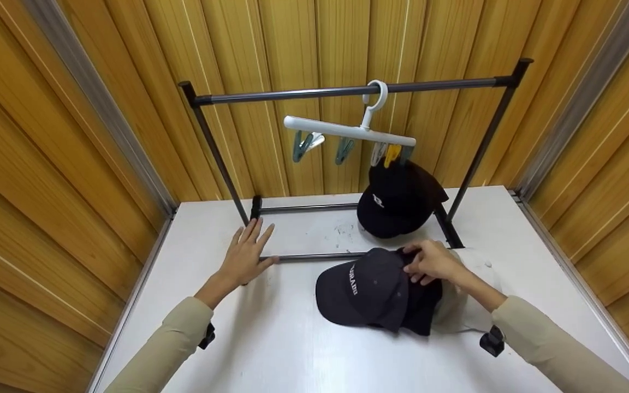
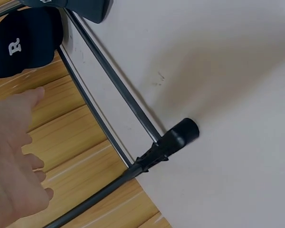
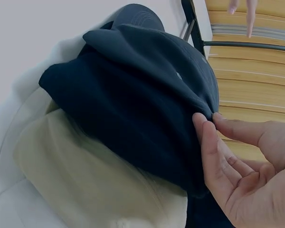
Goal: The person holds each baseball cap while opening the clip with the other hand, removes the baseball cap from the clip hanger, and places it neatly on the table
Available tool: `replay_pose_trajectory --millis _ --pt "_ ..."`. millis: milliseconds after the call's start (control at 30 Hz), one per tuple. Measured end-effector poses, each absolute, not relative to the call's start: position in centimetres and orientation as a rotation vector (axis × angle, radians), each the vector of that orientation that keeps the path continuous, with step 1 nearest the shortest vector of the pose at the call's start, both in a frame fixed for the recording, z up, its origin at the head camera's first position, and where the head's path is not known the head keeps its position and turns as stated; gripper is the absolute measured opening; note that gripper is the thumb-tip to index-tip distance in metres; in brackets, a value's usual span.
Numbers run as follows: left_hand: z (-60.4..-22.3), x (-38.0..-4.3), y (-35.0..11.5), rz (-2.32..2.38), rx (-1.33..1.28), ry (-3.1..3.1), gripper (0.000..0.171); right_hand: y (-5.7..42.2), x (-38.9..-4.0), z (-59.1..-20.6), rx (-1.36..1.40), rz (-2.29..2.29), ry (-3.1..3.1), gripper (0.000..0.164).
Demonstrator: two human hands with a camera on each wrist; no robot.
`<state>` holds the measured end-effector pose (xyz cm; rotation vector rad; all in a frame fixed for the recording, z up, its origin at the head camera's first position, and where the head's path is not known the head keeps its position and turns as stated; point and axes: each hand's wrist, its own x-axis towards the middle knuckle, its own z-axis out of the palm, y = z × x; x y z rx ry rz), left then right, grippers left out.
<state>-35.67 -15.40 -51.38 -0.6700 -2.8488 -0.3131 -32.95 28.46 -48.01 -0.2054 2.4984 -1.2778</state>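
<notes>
My right hand [image 1: 429, 263] pinches the edge of a dark navy baseball cap [image 1: 377, 284] with white lettering. In the right wrist view, thumb and fingertips [image 3: 210, 130] press its fabric between them. This cap lies nested over another dark cap [image 1: 423, 303], with a beige cap [image 3: 99, 171] beside and beneath them. My left hand [image 1: 242, 259] is spread with straight fingers near the rack's left post [image 1: 219, 164], holding nothing. A black cap [image 1: 396, 204] with a white letter hangs from clips on a white hanger [image 1: 328, 128].
A dark metal rack [image 1: 292, 94] stands on the white table [image 1: 287, 338], its hanger hooked over the top bar. Green, white and yellow clips [image 1: 392, 155] dangle from the hanger. A white cap [image 1: 481, 267] lies at the right end of the stack. Wood-patterned walls [image 1: 342, 43] enclose the table.
</notes>
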Motion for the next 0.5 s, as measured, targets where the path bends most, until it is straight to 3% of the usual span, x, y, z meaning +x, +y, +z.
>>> replay_pose_trajectory --millis 500 --pt "-45.4 -40.3 -4.5 -0.296 -0.945 -2.869 0.070 32.4 -34.6 -46.2 -0.257 -1.232 2.698 0.035"
